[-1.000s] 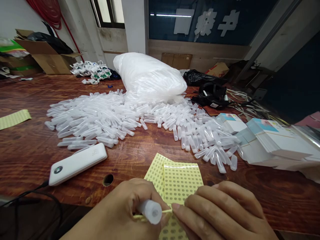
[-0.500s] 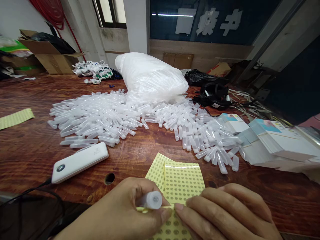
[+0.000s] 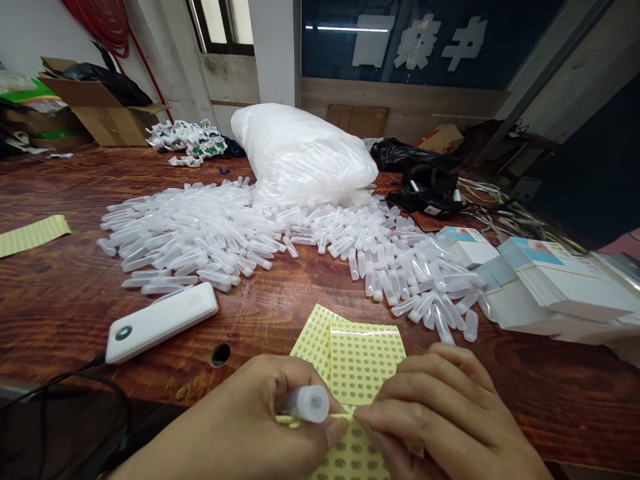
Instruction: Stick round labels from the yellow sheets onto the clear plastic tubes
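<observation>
My left hand (image 3: 265, 417) is closed round a small translucent tube (image 3: 311, 403), its round end facing me with a small mark on it. Its thumb and finger also pinch the edge of a yellow sheet. The fingers of my right hand (image 3: 435, 407) are bent together at the same sheet, close to my left fingertips; whether they hold something tiny is hidden. Beneath both hands lie yellow sheets (image 3: 367, 360) covered with rows of small round dark-marked stickers. Beyond them spreads a large heap of translucent tubes (image 3: 200, 230).
A big white plastic bag (image 3: 305, 153) stands behind the heap. A white power bank (image 3: 163, 323) with a cable lies at left, near a table hole (image 3: 220, 355). Stacks of white cards (image 3: 565, 277) are at right, and another yellow sheet (image 3: 35, 235) at far left.
My right hand has shifted slightly left and up, its fingers more bent and drawn together. My left hand and the tube have moved slightly right.
</observation>
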